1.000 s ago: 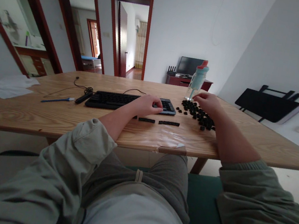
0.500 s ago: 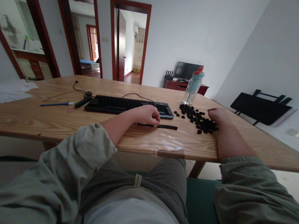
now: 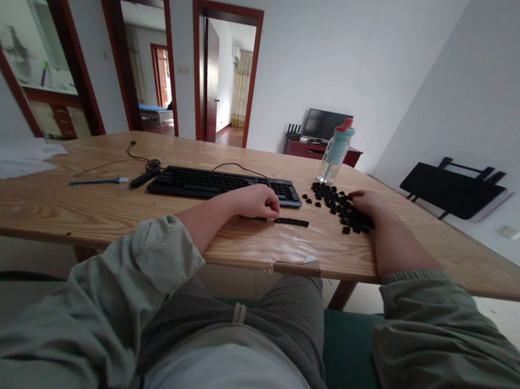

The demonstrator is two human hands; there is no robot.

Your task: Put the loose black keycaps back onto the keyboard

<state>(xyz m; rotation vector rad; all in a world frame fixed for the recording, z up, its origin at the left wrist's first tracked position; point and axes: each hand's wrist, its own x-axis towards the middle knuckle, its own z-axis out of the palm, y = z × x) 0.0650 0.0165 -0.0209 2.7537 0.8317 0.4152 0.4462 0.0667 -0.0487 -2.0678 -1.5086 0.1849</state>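
My left hand (image 3: pixel 257 201) rests on the table in front of the keyboard (image 3: pixel 222 182), its fingers curled into a pinch. Whatever is between those fingertips is hidden or too small to name. Beside them, a short row of black keycaps (image 3: pixel 292 222) lies on the wood and runs partly behind the hand. My right hand (image 3: pixel 367 204) is over the far right side of a loose pile of black keycaps (image 3: pixel 334 199). Its fingers are bent together and touch the pile's edge; I cannot make out what they hold.
A clear bottle with a red lid (image 3: pixel 335 151) stands behind the pile. Left of the keyboard lie a blue brush (image 3: pixel 98 181), a coiled cable (image 3: pixel 152 165) and white paper (image 3: pixel 15 155). Brown tape (image 3: pixel 297 267) covers part of the table's (image 3: pixel 135 219) front edge.
My right hand has moved a little left, over the keycap pile. My left hand has stayed nearly in place by the row.
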